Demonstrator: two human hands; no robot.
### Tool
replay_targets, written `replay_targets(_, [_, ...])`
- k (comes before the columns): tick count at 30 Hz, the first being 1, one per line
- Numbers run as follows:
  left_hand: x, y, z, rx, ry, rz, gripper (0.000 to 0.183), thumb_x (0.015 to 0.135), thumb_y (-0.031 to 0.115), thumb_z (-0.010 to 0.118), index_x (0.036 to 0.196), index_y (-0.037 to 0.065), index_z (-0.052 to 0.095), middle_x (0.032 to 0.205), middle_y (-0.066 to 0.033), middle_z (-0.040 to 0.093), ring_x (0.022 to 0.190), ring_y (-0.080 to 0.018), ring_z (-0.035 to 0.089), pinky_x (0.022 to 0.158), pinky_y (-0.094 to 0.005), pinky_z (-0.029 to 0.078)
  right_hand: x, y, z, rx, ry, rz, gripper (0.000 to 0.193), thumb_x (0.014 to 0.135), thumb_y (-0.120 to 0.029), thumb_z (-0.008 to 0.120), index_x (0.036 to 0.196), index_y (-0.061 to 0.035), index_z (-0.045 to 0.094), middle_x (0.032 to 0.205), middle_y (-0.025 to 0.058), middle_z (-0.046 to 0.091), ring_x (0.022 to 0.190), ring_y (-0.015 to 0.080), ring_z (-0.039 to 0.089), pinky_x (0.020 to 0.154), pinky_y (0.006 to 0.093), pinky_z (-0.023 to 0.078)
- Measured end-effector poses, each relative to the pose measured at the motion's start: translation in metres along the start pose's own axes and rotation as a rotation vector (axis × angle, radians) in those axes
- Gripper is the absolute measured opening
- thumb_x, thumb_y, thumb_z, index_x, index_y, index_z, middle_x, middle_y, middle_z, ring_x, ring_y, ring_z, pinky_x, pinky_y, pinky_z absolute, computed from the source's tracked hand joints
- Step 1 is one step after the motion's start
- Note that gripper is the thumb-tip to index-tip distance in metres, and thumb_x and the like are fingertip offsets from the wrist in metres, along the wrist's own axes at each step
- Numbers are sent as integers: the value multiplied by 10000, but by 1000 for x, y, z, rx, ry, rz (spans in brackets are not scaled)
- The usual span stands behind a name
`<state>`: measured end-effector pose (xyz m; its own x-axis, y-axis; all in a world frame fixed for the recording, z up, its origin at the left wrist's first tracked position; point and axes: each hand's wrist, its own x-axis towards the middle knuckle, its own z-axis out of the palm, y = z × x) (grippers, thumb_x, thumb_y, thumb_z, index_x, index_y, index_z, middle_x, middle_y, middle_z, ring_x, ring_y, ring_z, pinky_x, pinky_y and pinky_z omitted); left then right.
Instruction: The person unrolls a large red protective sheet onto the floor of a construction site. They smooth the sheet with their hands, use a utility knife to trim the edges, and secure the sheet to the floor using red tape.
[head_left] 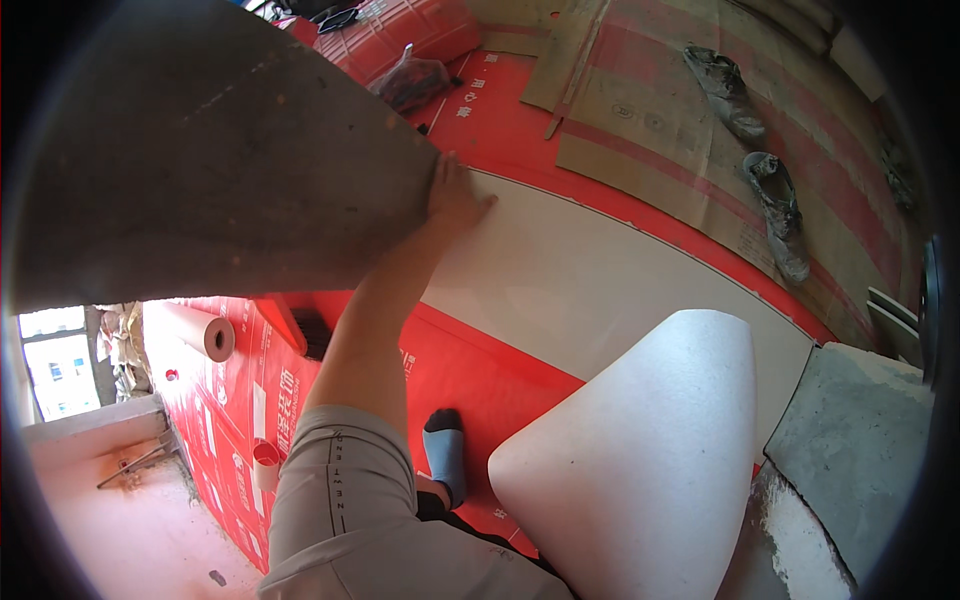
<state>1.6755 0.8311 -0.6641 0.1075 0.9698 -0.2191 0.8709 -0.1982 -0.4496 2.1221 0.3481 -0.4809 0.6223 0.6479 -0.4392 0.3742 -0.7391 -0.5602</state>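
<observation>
Head view, pale panel under spread left hand (right hand unseen), dark board alongside.

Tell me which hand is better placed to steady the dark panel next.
The left, most likely: the left hand is at the right-hand corner of the dark panel, while the right hand is out of view.

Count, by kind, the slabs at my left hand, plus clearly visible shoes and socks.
Dark slab: 1
Pale slab: 1
Dusty shoes: 2
Blue-and-black sock: 1
Total: 5
</observation>
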Motion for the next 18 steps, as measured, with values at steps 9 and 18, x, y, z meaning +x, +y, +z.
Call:
replay_targets(9, [-136, 19, 22, -583, -91, 415, 847, 967, 545, 501, 1511, -61, 267, 1600, -221, 241, 1502, -349, 189, 1233, -433, 166, -6, -4, 1, -14, -19, -12, 681, 800, -179, 669, 1378, 77, 413, 1265, 206, 568, 1123, 310, 583, 974, 425, 472])
replay_targets(18, [-168, 13, 29, -735, 64, 151, 850, 943, 475, 584, 1494, -86, 263, 1579, -262, 248, 1481, -393, 216, 1216, -448, 216, -23, -13, -7, -43, 6, -14, 674, 802, -179, 668, 1374, 79, 420, 1261, 207, 573, 1118, 312, 587, 971, 422, 475])
